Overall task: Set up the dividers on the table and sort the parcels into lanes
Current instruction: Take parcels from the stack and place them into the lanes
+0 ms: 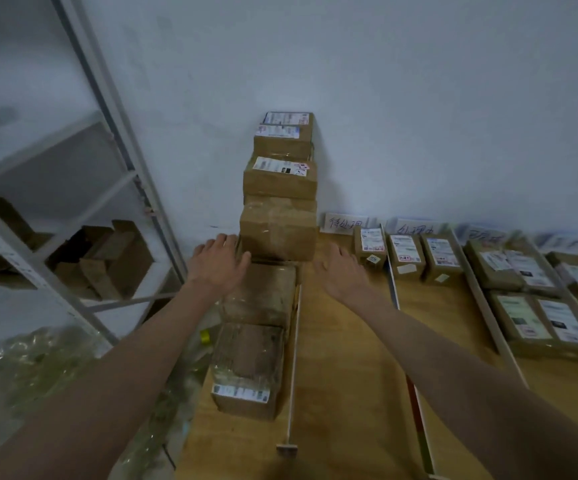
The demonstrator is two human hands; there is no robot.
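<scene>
Both hands are open and hold nothing. The left hand (pixel 216 263) has a flat, spread grip just left of the stack's bottom box (pixel 278 230), fingers near its lower left corner; whether they touch it cannot be told. The right hand (pixel 341 271) is spread on the other side of that box, above the bare counter (pixel 343 375). The stack (pixel 282 178) of brown parcels rises against the wall (pixel 350 81) at the counter's far left. Two more parcels (pixel 251 341) lie nearer in the leftmost lane, hemmed by a white divider (pixel 292 358). Another divider (pixel 402 327) runs past the right forearm. Beyond it, labelled parcels (pixel 405 254) fill lanes under handwritten signs (pixel 344 223). A metal shelf (pixel 83 188) with cartons stands left, clear plastic wrap (pixel 48 358) below
</scene>
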